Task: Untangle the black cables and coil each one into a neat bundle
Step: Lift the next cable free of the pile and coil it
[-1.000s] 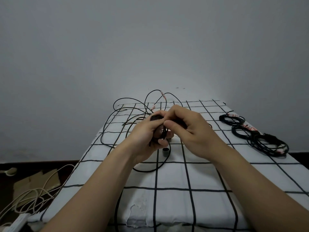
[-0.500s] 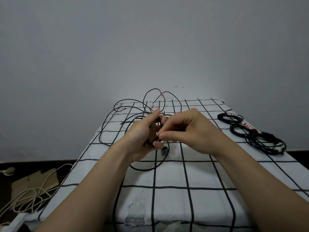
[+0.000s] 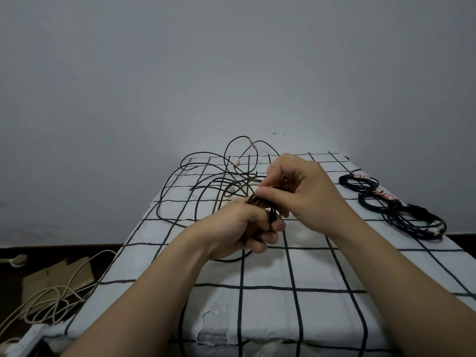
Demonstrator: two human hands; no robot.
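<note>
Where the head view looked: forward and down over a desk (image 3: 322, 305) draped in a white cloth with a black grid, with a plain grey wall behind it.
Left hand (image 3: 239, 228): was raised over the middle of the desk, back of the hand toward the camera.
Left-hand fingers (image 3: 268, 238): were curled tight round a partly wound bunch of black cable (image 3: 260, 202), gripping it so that the strands stood out above and below the fist.
Right hand (image 3: 304, 194): was just beyond and to the right of the left, touching it at the bunch.
Right-hand fingers (image 3: 270, 195): thumb and forefinger pinched a strand at the top of the same bunch; the others were bent in toward the palm.
Hanging loop (image 3: 231, 259): a curve of the held cable drooped under the left hand onto the cloth.
Loose tangle (image 3: 206, 181): black loops sprawled across the far left part of the desk, running up to the hands; pale pinkish ends showed near the far edge.
Coiled bundles (image 3: 417, 222): three black coils lay in a row along the right edge, well apart from the hands.
Floor, left of the desk: cream cables (image 3: 51, 297) lay loose over flat cardboard (image 3: 49, 278), beside a white power strip (image 3: 28, 338) in the near corner.
</note>
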